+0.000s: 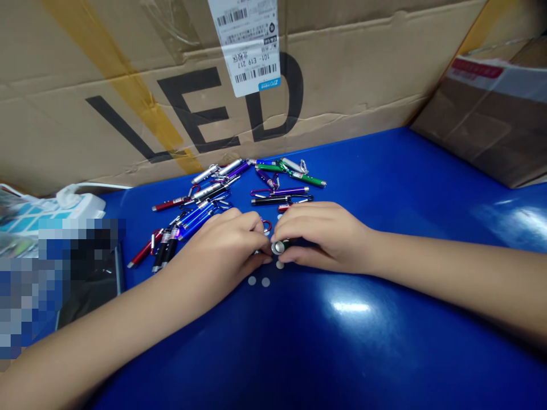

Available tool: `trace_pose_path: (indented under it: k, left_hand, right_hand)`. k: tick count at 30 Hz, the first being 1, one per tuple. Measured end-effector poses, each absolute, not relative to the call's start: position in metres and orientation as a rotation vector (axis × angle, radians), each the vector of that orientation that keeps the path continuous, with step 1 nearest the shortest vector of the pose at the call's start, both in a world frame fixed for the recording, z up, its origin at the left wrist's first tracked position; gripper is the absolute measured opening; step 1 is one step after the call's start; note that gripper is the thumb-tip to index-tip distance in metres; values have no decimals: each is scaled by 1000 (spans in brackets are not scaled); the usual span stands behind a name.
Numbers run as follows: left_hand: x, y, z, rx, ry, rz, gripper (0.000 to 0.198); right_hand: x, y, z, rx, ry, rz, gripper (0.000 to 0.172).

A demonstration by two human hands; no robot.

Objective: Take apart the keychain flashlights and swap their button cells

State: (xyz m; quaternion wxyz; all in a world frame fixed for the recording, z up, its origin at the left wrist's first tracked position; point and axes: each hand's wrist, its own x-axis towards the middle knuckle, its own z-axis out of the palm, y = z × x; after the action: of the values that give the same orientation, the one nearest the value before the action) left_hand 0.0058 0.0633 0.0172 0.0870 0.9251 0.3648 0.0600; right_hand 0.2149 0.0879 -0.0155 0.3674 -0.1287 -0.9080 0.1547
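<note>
My right hand [318, 236] is closed around a small green flashlight [279, 247], whose round silver end faces me between thumb and fingers. My left hand [239, 236] is closed close beside that end, its fingertips pinched together; what they hold, if anything, is too small to make out. Just below my hands, a few flat round discs [265, 282] lie on the blue table [363, 353]. Behind and left of my hands is a loose group of small metal flashlights [280, 191] with carabiner clips, in silver, purple, green, black, red and blue.
A large cardboard box [342, 74] marked LED stands along the back. Another brown box [482, 119] is at the back right. At the left are a white power strip [81, 206] and a dark flat object [96, 279], partly pixelated.
</note>
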Motion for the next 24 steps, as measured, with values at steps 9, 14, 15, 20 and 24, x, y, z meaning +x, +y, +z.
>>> trace_pose_path:
  k: [9, 14, 15, 20, 24]
  left_hand:
    - [7, 59, 13, 2776, 1105, 90, 13]
    - [3, 61, 13, 2766, 1063, 201, 8]
    - [2, 62, 14, 2750, 1047, 254, 7]
    - [-1, 62, 29, 2696, 1008, 610, 4]
    - [2, 58, 33, 2741, 984, 753, 3]
  right_hand:
    - [216, 89, -16, -358, -2365, 384, 24]
    - [216, 91, -18, -430, -2357, 382, 27]
    - [216, 91, -18, -442, -2347, 381, 28]
    - [215, 92, -18, -454, -2330, 369, 28]
    - [214, 92, -18, -461, -2375, 391, 28]
